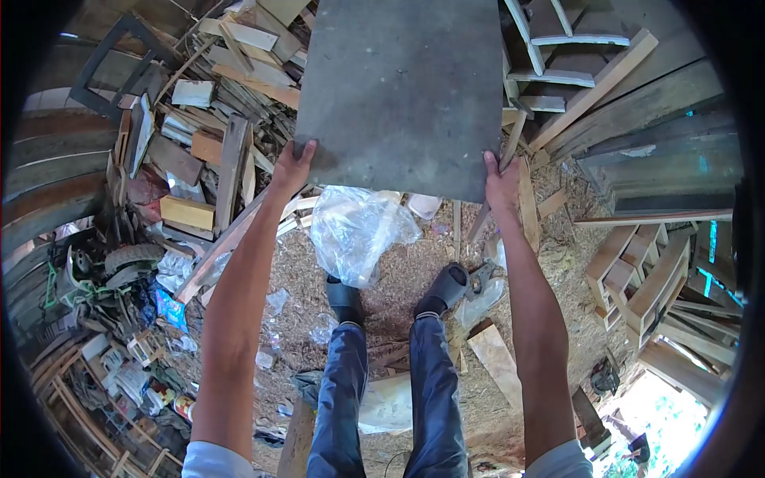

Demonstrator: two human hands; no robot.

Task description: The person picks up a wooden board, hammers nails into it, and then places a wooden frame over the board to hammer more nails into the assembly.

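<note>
A large dark grey flat board (401, 88) stretches away in front of me, its far end cut off by the top of the view. My left hand (292, 166) grips its near left corner, thumb on the upper face. At the near right corner my right hand (502, 182) holds it the same way, thumb resting near the edge. The fingers beneath the board are hidden on both sides. Below the near edge lies a crumpled clear plastic bag (355, 227), close to my feet.
Scrap wood (231, 68) is heaped at the left and behind the board. A slatted wooden frame (550, 56) leans at upper right; a wooden rack (641, 275) stands lower right. Shavings cover the floor (307, 350). A loose plank (496, 362) lies beside my right foot.
</note>
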